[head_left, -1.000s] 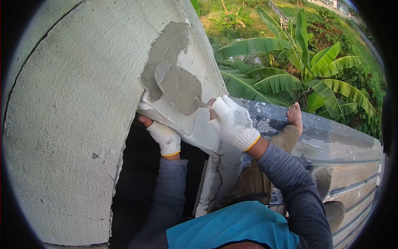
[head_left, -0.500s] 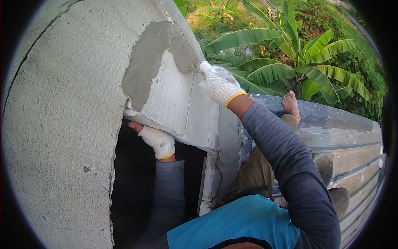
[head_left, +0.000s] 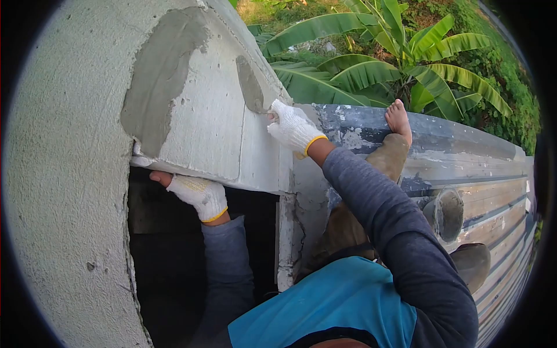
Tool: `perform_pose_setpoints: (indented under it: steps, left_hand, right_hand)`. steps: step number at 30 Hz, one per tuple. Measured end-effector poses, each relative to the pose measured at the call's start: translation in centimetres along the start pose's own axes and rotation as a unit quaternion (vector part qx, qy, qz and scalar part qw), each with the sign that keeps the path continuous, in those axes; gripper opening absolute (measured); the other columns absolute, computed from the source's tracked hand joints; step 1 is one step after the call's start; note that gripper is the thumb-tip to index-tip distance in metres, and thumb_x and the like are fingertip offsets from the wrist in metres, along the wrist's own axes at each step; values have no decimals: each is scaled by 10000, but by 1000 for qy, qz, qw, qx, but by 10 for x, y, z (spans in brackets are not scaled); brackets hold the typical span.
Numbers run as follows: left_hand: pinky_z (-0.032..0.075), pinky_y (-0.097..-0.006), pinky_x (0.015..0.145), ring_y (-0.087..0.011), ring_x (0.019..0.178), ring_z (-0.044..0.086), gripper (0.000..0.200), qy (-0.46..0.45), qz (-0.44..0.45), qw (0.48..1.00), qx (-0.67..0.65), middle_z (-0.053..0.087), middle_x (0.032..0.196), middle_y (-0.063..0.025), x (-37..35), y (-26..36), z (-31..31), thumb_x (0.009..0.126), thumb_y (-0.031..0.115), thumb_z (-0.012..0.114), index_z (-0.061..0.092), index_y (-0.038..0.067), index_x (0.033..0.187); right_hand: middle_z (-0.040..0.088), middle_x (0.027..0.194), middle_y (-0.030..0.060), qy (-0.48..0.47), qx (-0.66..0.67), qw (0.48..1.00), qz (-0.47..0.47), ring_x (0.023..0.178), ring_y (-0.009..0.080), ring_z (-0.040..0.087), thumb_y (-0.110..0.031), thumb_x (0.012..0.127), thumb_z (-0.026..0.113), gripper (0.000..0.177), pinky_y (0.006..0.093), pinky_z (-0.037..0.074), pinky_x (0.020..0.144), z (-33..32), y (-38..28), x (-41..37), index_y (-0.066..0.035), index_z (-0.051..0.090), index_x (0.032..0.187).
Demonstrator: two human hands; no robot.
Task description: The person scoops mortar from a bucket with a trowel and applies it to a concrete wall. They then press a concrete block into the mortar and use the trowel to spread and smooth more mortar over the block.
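Observation:
My right hand (head_left: 293,127), in a white knitted glove with a yellow cuff, is closed at the outer edge of the pale block wall (head_left: 214,122). From the fist a grey trowel (head_left: 251,87) lies flat against the wall face; its handle is hidden by my fingers. Left of the blade spreads a patch of wet grey mortar (head_left: 154,81). My left hand (head_left: 200,194), gloved the same way, grips the wall's lower edge from inside the dark opening. Its bare thumb tip points left, and its other fingers are mostly hidden.
A rough grey wall (head_left: 64,191) fills the left side. Below the blocks gapes a dark opening (head_left: 168,249). My bare foot (head_left: 398,119) rests by the corrugated roof (head_left: 487,203), where a round mortar-stained container (head_left: 449,214) stands. Banana plants (head_left: 400,69) grow beyond the edge.
The trowel has moved away from the mortar patch, down and right along the wall face. My left hand stays at the lower edge. The whole view has shifted.

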State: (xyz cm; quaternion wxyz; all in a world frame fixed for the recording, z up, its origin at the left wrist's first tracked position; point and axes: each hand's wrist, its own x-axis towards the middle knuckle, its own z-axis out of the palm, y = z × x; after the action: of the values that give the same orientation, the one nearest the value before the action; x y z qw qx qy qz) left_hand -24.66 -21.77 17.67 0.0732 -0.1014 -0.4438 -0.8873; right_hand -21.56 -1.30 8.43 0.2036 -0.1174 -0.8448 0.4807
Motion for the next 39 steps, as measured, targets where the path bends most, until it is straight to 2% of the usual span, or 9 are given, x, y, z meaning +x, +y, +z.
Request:
perform_pose_setpoints:
  steps: [11, 14, 17, 20, 23, 26, 30, 37, 39]
  left_hand:
    - [201, -465, 1212, -345, 1466, 267, 845, -2, 1, 1000, 9, 231, 1627, -116, 0, 0, 2, 971, 722, 259, 221, 135, 1578]
    - [198, -465, 1213, -344, 1466, 268, 847, -9, 7, 1000, -4, 226, 1631, -110, -1, -1, 3, 969, 725, 256, 221, 137, 1579]
    - [194, -464, 1214, -343, 1465, 269, 844, -2, 15, 1000, 11, 222, 1634, -103, 0, -4, -1, 971, 722, 258, 220, 139, 1580]
    - [195, -460, 1212, -341, 1464, 270, 838, -12, 21, 1000, -1, 222, 1635, -101, 6, -4, -8, 973, 717, 263, 222, 142, 1581]
    - [199, -456, 1210, -339, 1463, 273, 830, -17, 9, 1000, -22, 226, 1635, -99, 5, -5, -4, 974, 712, 267, 228, 146, 1580]
    - [203, -454, 1209, -337, 1462, 276, 821, -4, 6, 1000, -9, 234, 1633, -97, 4, -3, -7, 977, 706, 270, 234, 150, 1579]
    - [208, -457, 1207, -338, 1457, 283, 813, 10, 3, 1000, -12, 248, 1627, -95, 0, -3, -2, 980, 700, 277, 243, 150, 1577]
    - [209, -469, 1204, -337, 1460, 277, 827, -5, 32, 999, 19, 221, 1635, -103, 2, -6, -6, 975, 711, 280, 234, 146, 1578]
    - [209, -468, 1204, -336, 1462, 271, 845, 12, 37, 998, 49, 210, 1637, -106, 1, -5, -8, 968, 723, 282, 225, 142, 1579]
  right_hand:
    - [681, 992, 213, -16, -26, 993, 113, 954, 439, 643, -215, 848, 606, 256, 469, 506, 832, -13, 6, -28, -46, 569, 1038]
    - [669, 905, 181, 73, 12, 996, -49, 807, 345, 686, -196, 855, 618, 269, 426, 534, 730, -18, -8, -16, -38, 559, 1066]
    - [611, 808, 110, -46, 226, 972, 34, 636, 200, 652, -189, 883, 624, 290, 355, 527, 592, -34, -35, -20, -31, 530, 1108]
    - [519, 731, 46, 99, 189, 971, 107, 550, 101, 579, -218, 925, 609, 314, 297, 483, 497, 11, 5, -37, -36, 492, 1152]
    - [646, 847, 228, 87, 28, 992, 82, 803, 402, 673, -280, 881, 651, 390, 451, 528, 694, 24, 12, -64, -26, 495, 1133]
    - [658, 1001, 308, 107, 39, 992, 51, 977, 508, 624, -296, 857, 636, 415, 533, 500, 841, 22, 0, -53, -20, 505, 1137]
    - [656, 954, 320, 105, -19, 978, 180, 926, 515, 628, -299, 867, 657, 404, 550, 502, 808, 17, 21, -16, -19, 498, 1110]
    - [647, 918, 296, 185, 48, 981, -41, 929, 506, 630, -296, 869, 680, 419, 518, 503, 771, 29, 13, -43, -13, 502, 1122]
    - [650, 917, 305, 137, 26, 988, 63, 915, 512, 628, -307, 868, 676, 413, 535, 501, 777, 27, 18, -24, -15, 496, 1099]
